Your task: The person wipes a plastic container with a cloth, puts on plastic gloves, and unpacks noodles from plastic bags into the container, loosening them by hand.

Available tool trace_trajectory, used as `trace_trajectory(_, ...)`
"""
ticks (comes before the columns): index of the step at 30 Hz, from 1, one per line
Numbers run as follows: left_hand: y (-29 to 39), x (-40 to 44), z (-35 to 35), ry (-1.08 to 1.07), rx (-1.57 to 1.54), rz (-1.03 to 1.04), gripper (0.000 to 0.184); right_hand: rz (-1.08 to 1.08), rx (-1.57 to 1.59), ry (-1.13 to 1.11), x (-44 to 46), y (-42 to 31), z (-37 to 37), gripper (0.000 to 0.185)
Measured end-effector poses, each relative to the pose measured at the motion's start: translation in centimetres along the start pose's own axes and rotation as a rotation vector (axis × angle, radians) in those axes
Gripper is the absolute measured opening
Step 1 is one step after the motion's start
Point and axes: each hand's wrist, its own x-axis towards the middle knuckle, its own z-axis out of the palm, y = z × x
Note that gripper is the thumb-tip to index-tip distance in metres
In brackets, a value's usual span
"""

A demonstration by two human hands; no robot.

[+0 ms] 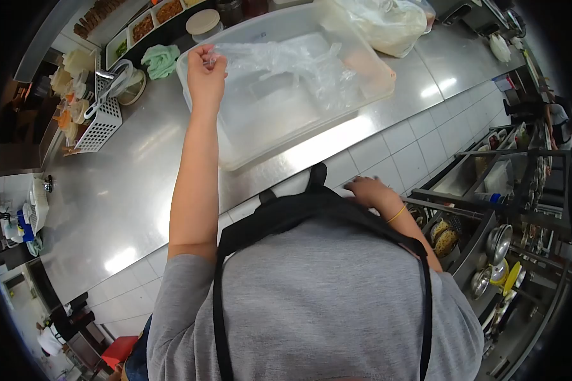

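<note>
My left hand (207, 66) is closed on the gathered end of a clear plastic bag (273, 58), above the left rim of a large translucent tub (235, 155). The bag stretches rightward across the inside of the tub, crumpled and thin. The tub rests on a steel counter (140, 171). My right hand (367, 190) is low beside the black apron, over the tiled floor, with its fingers curled and slightly blurred; whether it holds anything is hidden.
A green cloth (161, 60), a round-lidded container (203, 24) and a white perforated basket (100, 130) stand left of the tub. A filled plastic bag (391, 28) sits at its back right. Shelves with pans (499, 244) are at right. Other people appear in the background.
</note>
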Motion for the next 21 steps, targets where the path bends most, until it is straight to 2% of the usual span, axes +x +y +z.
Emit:
trace_trajectory(1,-0.2,0.0,0.0,0.016,-0.005,0.024,0.029,0.178,-0.292,0.009,-0.6,0.8,0.5,0.035)
trace_trajectory(2,-0.2,-0.1,-0.1,0.032,-0.008,0.027,0.029,0.175,-0.308,0.011,-1.2,1.9,0.1,0.035)
trace_trajectory(4,0.1,-0.1,-0.3,-0.038,0.053,-0.043,0.031,-0.392,0.516,0.157,-1.8,3.7,-1.1,0.031)
trace_trajectory(9,-0.7,-0.8,-0.9,-0.049,0.147,-0.096,0.027,-0.483,0.475,0.178,-3.4,4.8,-11.4,0.020)
trace_trajectory(14,-0.8,-1.0,-0.7,-0.106,0.327,-0.164,0.023,-0.706,0.514,0.337,-2.8,8.6,-19.7,0.015)
trace_trajectory(17,-0.4,-1.1,0.0,-0.106,0.494,-0.177,0.020,-0.738,0.562,0.435,-0.9,11.6,-21.5,0.013)
trace_trajectory(19,0.8,-1.3,0.3,-0.076,0.395,-0.195,0.016,-0.631,0.456,0.615,0.9,13.0,-21.7,0.013)
trace_trajectory(20,1.9,-1.5,0.7,-0.053,0.409,-0.196,0.016,-0.691,0.528,0.634,1.5,13.2,-21.5,0.012)
trace_trajectory(21,3.4,-1.7,1.5,-0.046,0.287,-0.194,0.014,-0.714,0.527,0.618,1.9,12.6,-21.8,0.012)
